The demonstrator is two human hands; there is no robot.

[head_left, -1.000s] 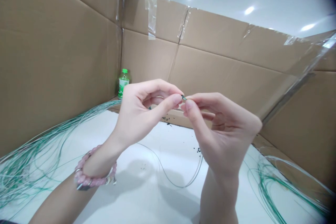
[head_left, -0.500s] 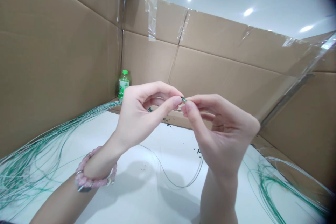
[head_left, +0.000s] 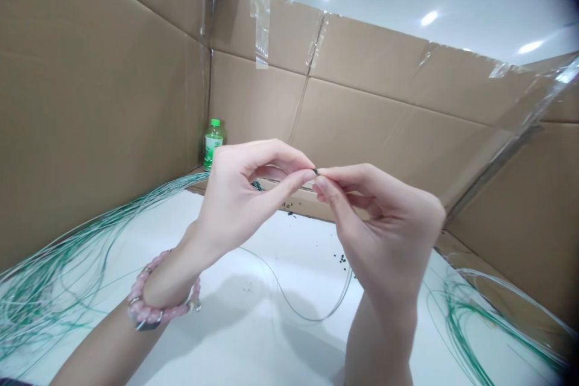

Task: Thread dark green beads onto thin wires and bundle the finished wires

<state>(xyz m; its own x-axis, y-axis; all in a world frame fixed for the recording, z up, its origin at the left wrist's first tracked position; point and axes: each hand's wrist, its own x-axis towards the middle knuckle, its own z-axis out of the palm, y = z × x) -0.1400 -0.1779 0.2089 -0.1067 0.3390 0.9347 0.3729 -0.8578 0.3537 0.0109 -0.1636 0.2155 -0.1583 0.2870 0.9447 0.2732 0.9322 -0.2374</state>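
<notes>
Tiny dark green piece [head_left: 315, 170] pinched between my left hand [head_left: 239, 199] and right hand [head_left: 384, 223], thumb and forefinger tips pressed together. Green-and-white wire bundle [head_left: 58, 271] lies left of my fingertips [head_left: 304, 175], green wire bundle [head_left: 470, 319] right, thin wire loop [head_left: 307, 304] below, on white table [head_left: 253, 338].

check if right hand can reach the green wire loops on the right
Probably yes: nothing lies between the right hand and the green wire loops on the white table, though it would first have to release the small dark-green piece it pinches with the left hand.
</notes>
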